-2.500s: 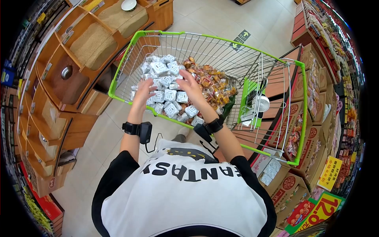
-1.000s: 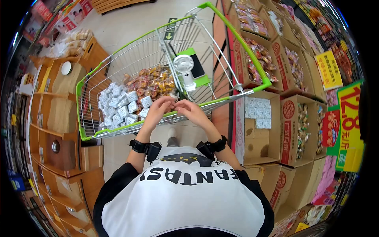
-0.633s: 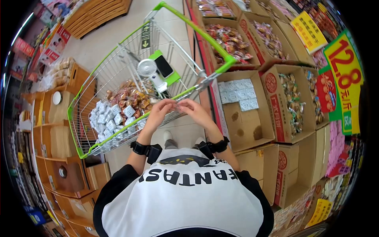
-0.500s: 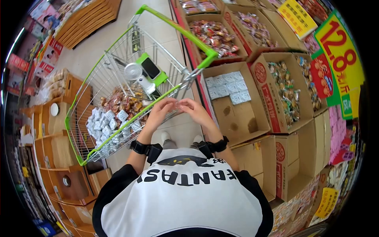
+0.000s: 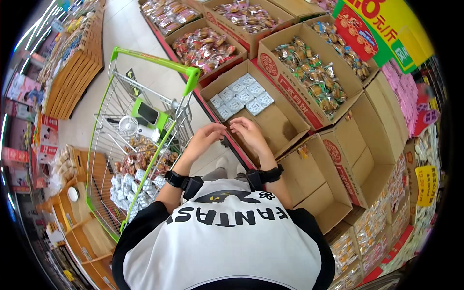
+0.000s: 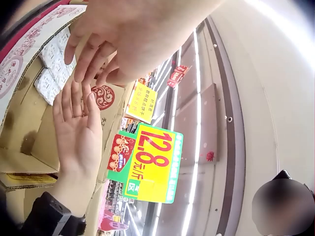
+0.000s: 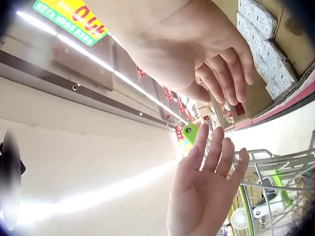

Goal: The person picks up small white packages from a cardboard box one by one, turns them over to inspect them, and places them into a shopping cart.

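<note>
Right now I am watching, from far off, a block of white packets (image 5: 241,96) lying at one end of an open cardboard box (image 5: 275,128), with bare cardboard showing elsewhere. As I am judging it, part of the work is looking done: a heap of matching packets (image 5: 126,191) is sitting in the shopping cart (image 5: 154,60), beside wrapped brown snacks (image 5: 150,151). The block in the box is looking like what is left.

The left hand (image 5: 205,138) and right hand (image 5: 249,134) are hovering near the block, apart from it; their fingers are bending loosely, holding nothing, and the two sets of fingertips are facing each other across a narrow gap.

Farther out, a fan (image 5: 128,125) and a phone (image 5: 147,113) are resting toward the cart's handle end. Compared with the last earlier frame, the cart is showing farther left, the box is sitting closer to the hands, and the price sign (image 5: 408,26) is running off the top edge.
</note>
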A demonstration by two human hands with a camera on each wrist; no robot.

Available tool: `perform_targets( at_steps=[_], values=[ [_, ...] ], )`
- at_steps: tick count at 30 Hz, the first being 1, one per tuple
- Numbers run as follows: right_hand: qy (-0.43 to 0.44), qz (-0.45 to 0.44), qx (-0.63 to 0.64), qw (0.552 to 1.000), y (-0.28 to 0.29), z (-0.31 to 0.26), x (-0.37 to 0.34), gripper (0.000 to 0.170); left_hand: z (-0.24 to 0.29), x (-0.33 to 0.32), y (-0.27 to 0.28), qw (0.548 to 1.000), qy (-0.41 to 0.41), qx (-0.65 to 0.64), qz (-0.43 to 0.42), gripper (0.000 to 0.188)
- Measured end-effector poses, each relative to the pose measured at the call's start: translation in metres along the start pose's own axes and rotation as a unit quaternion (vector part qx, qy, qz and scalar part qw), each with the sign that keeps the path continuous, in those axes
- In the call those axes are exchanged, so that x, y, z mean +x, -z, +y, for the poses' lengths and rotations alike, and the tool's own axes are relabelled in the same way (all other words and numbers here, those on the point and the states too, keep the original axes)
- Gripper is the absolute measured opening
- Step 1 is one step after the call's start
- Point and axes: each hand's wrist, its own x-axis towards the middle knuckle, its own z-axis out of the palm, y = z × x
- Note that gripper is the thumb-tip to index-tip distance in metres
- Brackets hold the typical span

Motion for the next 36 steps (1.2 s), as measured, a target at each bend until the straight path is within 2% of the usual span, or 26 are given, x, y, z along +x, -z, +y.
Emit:
perform_targets(
  at_steps=[3, 6, 10, 13, 19, 22, 31, 36],
  values=[
    [0.005, 0.031, 0.01, 0.999, 0.009, 0.008, 0.002, 0.019, -0.008, 0.014, 0.0, 0.999, 0.003, -0.011, -0.036, 0.022],
    [-0.008, 0.091, 0.0, 0.996, 0.01, 0.003, 0.002, 0.019, -0.012, 0.031, 0.004, 0.996, 0.06, -0.035, -0.05, 0.021],
    [0.007, 0.156, -0.02, 0.988, 0.024, 0.014, 0.008, 0.02, -0.013, 0.058, 0.006, 0.993, 0.034, -0.024, -0.107, 0.021],
    [-0.015, 0.177, -0.026, 0.984, 0.032, 0.017, 0.004, 0.025, -0.016, 0.079, 0.008, 0.989, 0.019, 0.014, -0.145, 0.02],
    [-0.026, 0.265, -0.081, 0.961, 0.051, 0.026, -0.006, 0.026, -0.033, 0.106, 0.0, 0.984, 0.059, -0.029, -0.168, 0.023],
    [-0.036, 0.281, -0.084, 0.955, 0.062, 0.026, -0.006, 0.027, -0.044, 0.115, -0.004, 0.98, 0.106, -0.056, -0.162, 0.024],
    [-0.089, 0.314, -0.03, 0.945, 0.083, 0.038, 0.005, 0.034, -0.064, 0.141, -0.01, 0.964, 0.18, -0.081, -0.178, 0.021],
    [-0.113, 0.331, -0.001, 0.937, 0.096, 0.052, 0.018, 0.036, -0.076, 0.159, -0.017, 0.966, 0.163, -0.073, -0.189, 0.02]
  ],
)
